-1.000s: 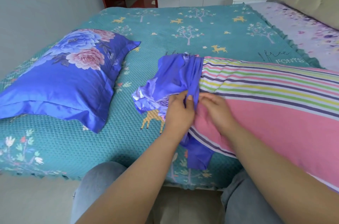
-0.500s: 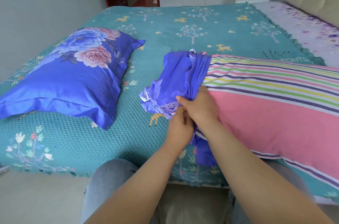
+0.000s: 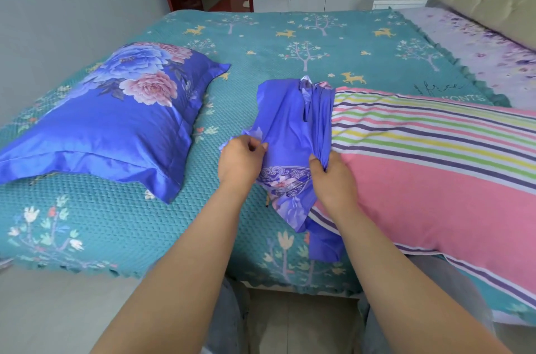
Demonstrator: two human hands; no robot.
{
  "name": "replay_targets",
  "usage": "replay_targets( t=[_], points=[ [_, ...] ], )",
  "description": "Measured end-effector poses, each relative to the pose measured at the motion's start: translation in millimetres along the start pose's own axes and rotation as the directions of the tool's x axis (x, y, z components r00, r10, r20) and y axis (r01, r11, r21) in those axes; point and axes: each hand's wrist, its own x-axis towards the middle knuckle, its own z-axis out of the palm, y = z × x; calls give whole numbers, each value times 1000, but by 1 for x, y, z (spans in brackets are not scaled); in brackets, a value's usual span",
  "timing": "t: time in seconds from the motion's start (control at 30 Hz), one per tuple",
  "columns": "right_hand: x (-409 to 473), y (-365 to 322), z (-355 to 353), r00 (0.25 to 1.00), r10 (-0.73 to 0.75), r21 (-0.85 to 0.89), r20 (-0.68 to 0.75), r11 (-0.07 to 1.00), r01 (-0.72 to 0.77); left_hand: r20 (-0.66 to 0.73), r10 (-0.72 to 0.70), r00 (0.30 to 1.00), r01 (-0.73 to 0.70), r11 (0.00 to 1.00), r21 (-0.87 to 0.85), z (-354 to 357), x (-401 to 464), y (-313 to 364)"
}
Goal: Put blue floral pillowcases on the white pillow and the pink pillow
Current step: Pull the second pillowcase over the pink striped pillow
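Both hands are on the blue floral pillowcase [image 3: 293,133], which sits bunched up over the left end of the pink pillow [image 3: 435,188]. The left hand [image 3: 240,162] pinches a fold of the case's outer edge, on the side away from the pillow, fingers curled tight on the satin. The right hand [image 3: 333,179] clamps the gathered fabric right where it meets the pillow's striped end, knuckles pressed against the pink panel. The hands are apart, with a stretch of blue cloth and its patterned border between them. A tail of the pillowcase hangs down past the pillow's near corner, over the edge of the bed [image 3: 290,40]. The pink pillow lies across the teal bedspread, its rainbow stripes on the far side, most of its length bare and running off to the right. Well to the left of it rests a second pillow [image 3: 116,121], already fully dressed in the same blue cover with big peony blooms, flange spread flat on the bedspread. The person's knees in grey trousers [image 3: 229,321] show below the bed's edge.
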Motion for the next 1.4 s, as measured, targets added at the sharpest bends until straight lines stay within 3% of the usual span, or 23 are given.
replay_targets(
  t=[0.17,0.23,0.3,0.4,0.53,0.6,0.73,0.8,0.93,1.0,1.07,1.13,1.17,1.23,1.3,1.4],
  points=[
    [2,0,-2,998,-14,33,61,999,11,-75,163,984,-144,967,211,-16,0,7],
    [3,1,-3,996,-23,62,92,998,18,-109,222,969,-194,956,221,-21,0,16],
    [3,1,-4,992,-36,90,123,996,25,-101,215,971,-204,973,110,-22,-4,29],
    [8,3,-5,986,-16,144,167,990,-9,33,254,967,-253,967,-39,-4,-28,50],
    [11,0,-14,981,36,371,190,922,-106,71,321,944,-312,943,-113,23,-67,55],
    [8,-2,-17,963,39,435,267,887,-156,38,349,937,-349,937,2,34,-73,39],
    [1,1,-8,931,1,508,365,838,-200,-15,497,868,-473,835,282,47,-79,-3],
    [-2,4,0,945,32,498,324,844,-199,-58,525,849,-479,811,335,50,-81,-23],
    [-5,4,18,983,-2,319,184,946,-58,-183,530,828,-438,815,379,52,-81,-56],
    [-6,3,22,993,-10,261,114,965,-20,-301,437,847,-377,895,238,49,-80,-65],
    [-8,-3,21,998,-19,221,57,975,6,-410,205,889,-257,963,-75,40,-77,-62],
    [-12,-8,18,999,-42,201,28,979,36,-280,-87,956,-30,920,-390,34,-73,-57],
    [-15,-9,16,999,-38,204,38,978,29,-177,-174,969,79,893,-444,32,-71,-56],
    [-20,-11,14,995,-15,176,94,984,-2,-101,-225,969,155,876,-457,32,-65,-59],
    [-24,-15,12,983,6,52,182,999,-16,-33,-282,959,213,790,-575,32,-61,-60],
    [-24,-28,5,966,32,-79,255,997,-12,139,-362,922,315,489,-814,34,-62,-55]
  ],
)
